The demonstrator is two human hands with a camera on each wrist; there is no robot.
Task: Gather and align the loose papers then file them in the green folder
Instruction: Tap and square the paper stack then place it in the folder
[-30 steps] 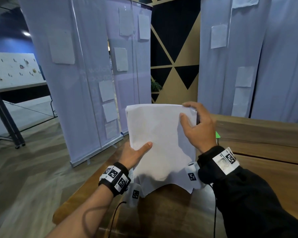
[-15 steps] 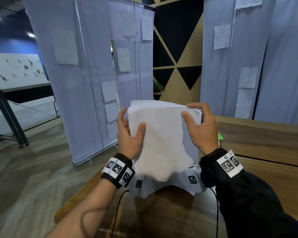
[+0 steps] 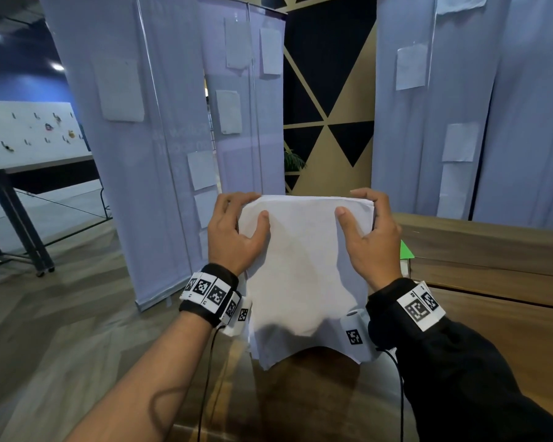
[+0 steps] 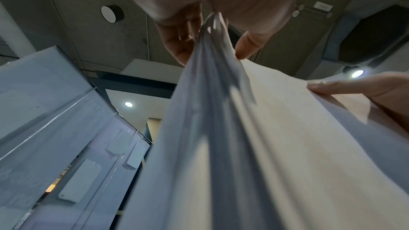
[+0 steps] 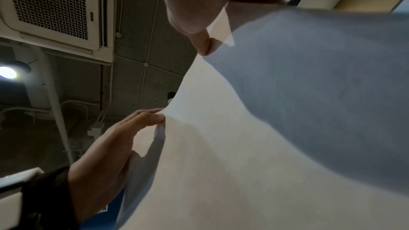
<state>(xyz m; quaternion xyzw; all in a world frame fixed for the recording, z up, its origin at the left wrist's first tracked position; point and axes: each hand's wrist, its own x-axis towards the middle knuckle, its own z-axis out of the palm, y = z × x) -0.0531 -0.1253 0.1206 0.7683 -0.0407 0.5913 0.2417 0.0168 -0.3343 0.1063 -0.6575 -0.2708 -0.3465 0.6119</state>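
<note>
A stack of white papers (image 3: 304, 269) stands upright on its lower edge on the wooden table (image 3: 508, 339), bowed near the bottom. My left hand (image 3: 237, 231) grips its top left corner, thumb in front and fingers behind. My right hand (image 3: 369, 231) grips the top right corner the same way. The left wrist view shows the papers (image 4: 243, 146) edge-on between thumb and fingers of the left hand (image 4: 212, 41). In the right wrist view the right hand (image 5: 199, 29) pinches the sheets (image 5: 254, 146). A sliver of the green folder (image 3: 406, 250) shows behind my right hand.
Tall pale banner stands (image 3: 147, 154) with sheets pinned on them rise beyond the table's left end and behind it on the right. The table's left edge (image 3: 186, 422) runs below my left forearm. A second table (image 3: 23, 193) stands far left.
My left hand slid from the stack's lower left side up to its top left corner. The right hand kept its hold on the top right. The top edges look more even.
</note>
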